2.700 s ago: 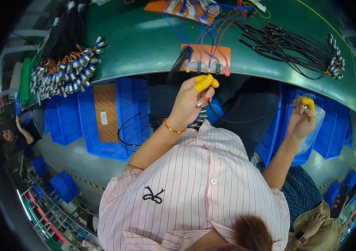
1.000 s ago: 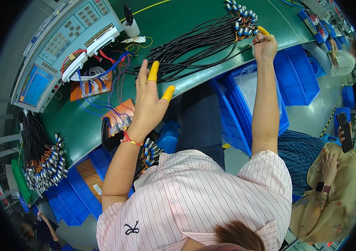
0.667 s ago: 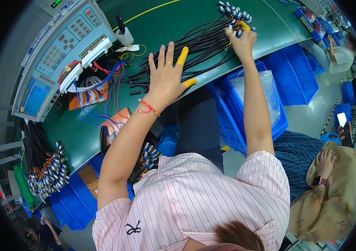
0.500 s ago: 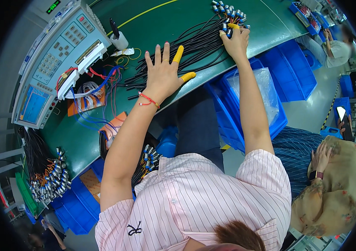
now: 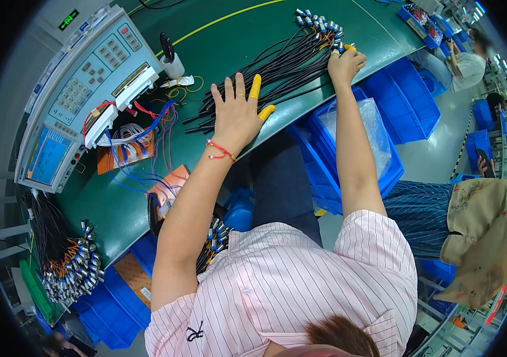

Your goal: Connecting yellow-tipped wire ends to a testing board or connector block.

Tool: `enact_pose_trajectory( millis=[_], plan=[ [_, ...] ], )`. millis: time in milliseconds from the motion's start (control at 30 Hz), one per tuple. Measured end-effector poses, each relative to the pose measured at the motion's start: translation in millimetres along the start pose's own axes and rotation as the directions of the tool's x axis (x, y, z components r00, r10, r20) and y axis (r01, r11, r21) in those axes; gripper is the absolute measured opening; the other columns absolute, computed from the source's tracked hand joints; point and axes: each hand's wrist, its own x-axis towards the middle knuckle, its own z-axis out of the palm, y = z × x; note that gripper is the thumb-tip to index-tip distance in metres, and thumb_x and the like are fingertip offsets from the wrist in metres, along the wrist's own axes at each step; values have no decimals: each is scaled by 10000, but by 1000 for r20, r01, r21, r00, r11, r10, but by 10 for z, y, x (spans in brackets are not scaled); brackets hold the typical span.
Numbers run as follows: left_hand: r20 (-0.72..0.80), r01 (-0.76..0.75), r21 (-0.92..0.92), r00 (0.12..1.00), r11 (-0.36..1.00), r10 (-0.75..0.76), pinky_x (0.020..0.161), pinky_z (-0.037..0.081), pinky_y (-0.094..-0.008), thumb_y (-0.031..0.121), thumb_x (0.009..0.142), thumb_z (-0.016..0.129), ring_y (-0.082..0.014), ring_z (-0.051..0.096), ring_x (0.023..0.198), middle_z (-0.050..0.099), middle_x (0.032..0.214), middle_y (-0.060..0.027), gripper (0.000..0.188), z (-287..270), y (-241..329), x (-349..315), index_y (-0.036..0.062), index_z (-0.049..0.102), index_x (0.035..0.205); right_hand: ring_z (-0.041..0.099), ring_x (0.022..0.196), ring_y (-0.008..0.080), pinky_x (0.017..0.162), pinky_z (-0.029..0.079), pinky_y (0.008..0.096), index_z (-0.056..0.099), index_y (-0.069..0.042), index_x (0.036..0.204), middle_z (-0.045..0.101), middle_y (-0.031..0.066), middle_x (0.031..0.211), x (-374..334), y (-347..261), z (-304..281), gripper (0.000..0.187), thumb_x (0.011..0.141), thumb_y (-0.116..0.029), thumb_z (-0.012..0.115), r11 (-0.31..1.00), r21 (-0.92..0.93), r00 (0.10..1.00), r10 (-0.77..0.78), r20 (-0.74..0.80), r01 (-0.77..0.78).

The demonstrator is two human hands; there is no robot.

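Note:
A bundle of black cables (image 5: 283, 65) lies across the green table, with silver-and-blue connectors (image 5: 319, 24) clustered at its far right end. My left hand (image 5: 237, 116) rests flat over the bundle near its plain left ends, fingers spread. Yellow finger cots cover its thumb and index finger. At the connector end, my right hand (image 5: 346, 66) is closed with fingers bent around a cable connector (image 5: 351, 46), partly hidden by the fingers. One of its fingers also wears a yellow cot.
To the left stands a tester (image 5: 81, 98) with a screen, keys and attached wires. A white cup (image 5: 173, 66) holds dark-handled tools. Blue bins (image 5: 393, 98) sit beside the table. More cables with connectors (image 5: 75, 268) hang at the lower left. Co-workers are at the right.
My left hand has slid a little right, and the cables' left ends have shifted right with it. My right hand's fingers have drawn closer together. The nearby person has turned away.

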Motion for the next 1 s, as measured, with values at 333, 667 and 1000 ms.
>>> enact_pose_trajectory(
  millis=[333, 667, 1000],
  plan=[
    [-60, 29, -1, 998, 1000, -29, 1079, 214, -612, 600, 912, 457, -413, 369, 1324, 369, 1453, -260, 745, 24, -43, 142, 106, 377, 1463, 336, 1251, 437, 1064, 302, 510, 532, 72, 1187, 346, 315, 1355, 293, 98, 217, 577, 800, -334, 672, 991, -134, 1000, 5, 17, -3],
    [-43, -5, 79, 999, 997, 8, 964, 373, -496, 389, 923, 530, -301, 491, 1090, 521, 1194, -172, 590, 79, -77, 201, -52, 498, 1313, 455, 1163, 425, 1020, 370, 462, 515, 54, 1251, 476, 281, 1255, 830, 339, 582, 525, 853, -278, 599, 999, 27, 993, -39, 115, 37],
    [-129, -55, 107, 989, 993, 69, 889, 404, -419, 150, 850, 533, -265, 504, 1023, 544, 1150, -148, 372, -4, -5, 70, -39, 613, 1160, 500, 1101, 383, 986, 361, 461, 641, -14, 1151, 566, 239, 1163, 969, 297, 589, 484, 897, -420, 575, 970, 62, 972, -234, -32, 236]
  ],
)
